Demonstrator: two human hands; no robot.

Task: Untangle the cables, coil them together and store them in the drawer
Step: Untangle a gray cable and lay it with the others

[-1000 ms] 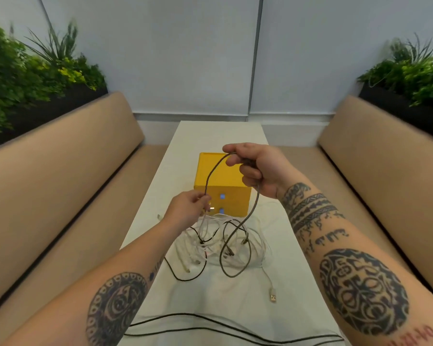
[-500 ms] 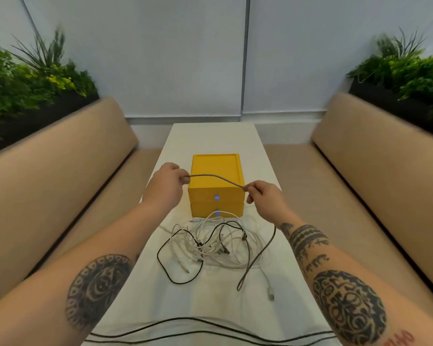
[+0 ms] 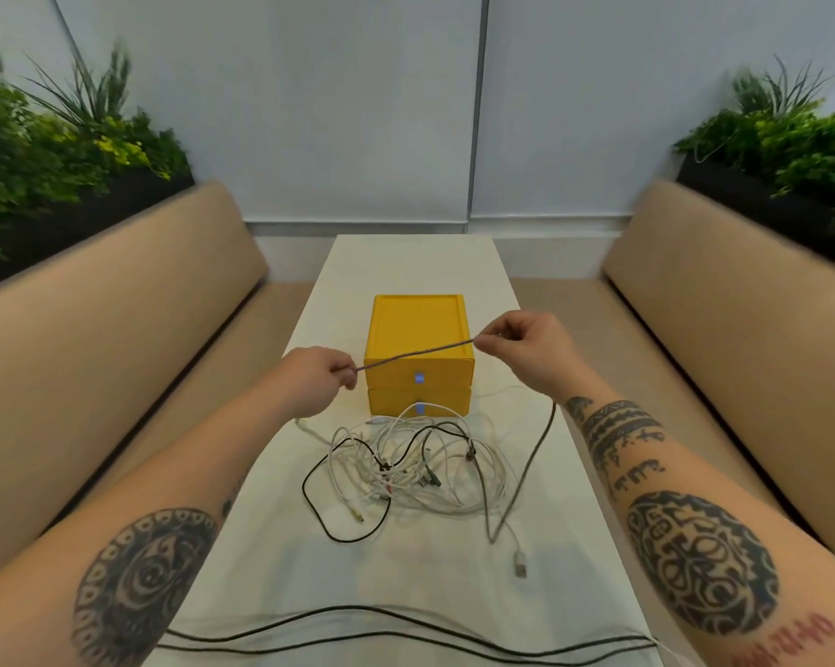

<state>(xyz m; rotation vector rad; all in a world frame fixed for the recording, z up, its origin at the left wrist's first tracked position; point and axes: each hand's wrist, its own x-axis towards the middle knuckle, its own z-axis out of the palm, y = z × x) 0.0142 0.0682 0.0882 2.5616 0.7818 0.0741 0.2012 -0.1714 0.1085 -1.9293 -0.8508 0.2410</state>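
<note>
A grey-brown braided cable (image 3: 415, 354) is stretched taut between my two hands, in front of a yellow two-drawer box (image 3: 418, 324). My left hand (image 3: 314, 380) pinches one end at the lower left. My right hand (image 3: 521, 346) pinches it higher at the right, and the rest of the cable drops past my right wrist onto the table. A tangle of white and black cables (image 3: 406, 469) lies on the white table (image 3: 406, 570) just in front of the box. Both drawers are closed.
A white USB plug (image 3: 520, 565) lies to the right of the tangle. Two long black cables (image 3: 382, 633) run across the table's near edge. Tan benches (image 3: 117, 329) flank the table, with planters (image 3: 45, 151) behind them.
My hands have drawn further apart, pulling the grey-brown cable straight. The right hand rose and the left hand dropped a little. The pile on the table stayed in place.
</note>
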